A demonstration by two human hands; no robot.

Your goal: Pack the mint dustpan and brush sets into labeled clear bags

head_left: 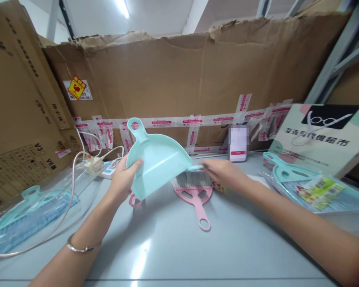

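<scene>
My left hand [124, 179] grips a mint-green dustpan [158, 155] by its left side, thumb on the inner face. The pan is raised above the table and tilted, its ring handle pointing up. At its right corner, my right hand [218, 169] is closed, slightly blurred, on a thin mint-coloured piece [195, 168]; I cannot tell whether this is a separate handle. Below, a pink hand brush [199, 199] with grey bristles lies on the table, handle toward me. A pink ring [134, 199] shows partly from behind the dustpan.
Bagged mint dustpan-and-brush sets lie at the left [32, 215] and right [314, 183]. A white cable [73, 179] runs to a power strip [107, 170]. A phone [238, 143] stands against the cardboard wall [173, 79]. A printed box [320, 135] stands at right.
</scene>
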